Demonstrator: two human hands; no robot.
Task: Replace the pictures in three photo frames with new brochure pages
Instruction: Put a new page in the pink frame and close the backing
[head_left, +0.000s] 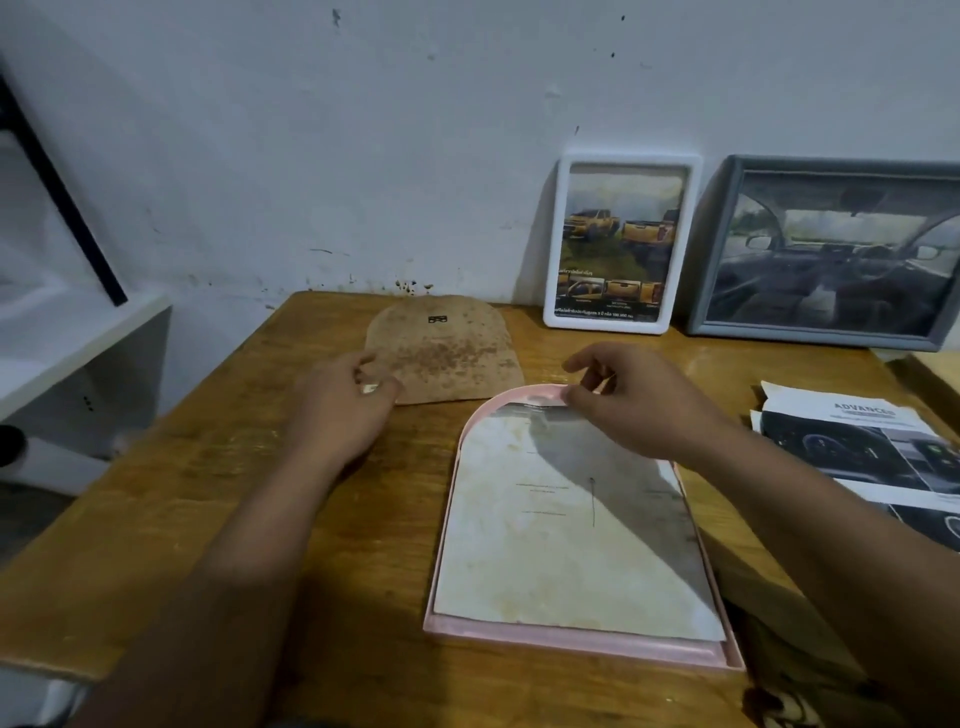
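Right hand (623, 400) pinches the top edge of the stained arched paper sheet (561, 525) lying in the pink arched plastic frame (571, 649) just below it; left hand (345, 402), loosely curled, touches the brown arched backing board (447, 348); advise peeling slowly, frame held flat on the table.

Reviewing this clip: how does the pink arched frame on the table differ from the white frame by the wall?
The pink frame lies flat, back side up, while the white frame stands leaning against the wall. The pink frame is arched at the top; the white one is rectangular with rounded corners. The pink frame is open, its backing board set aside and a stained sheet exposed; the white one shows a yellow-truck brochure page. Both rest on the wooden table.
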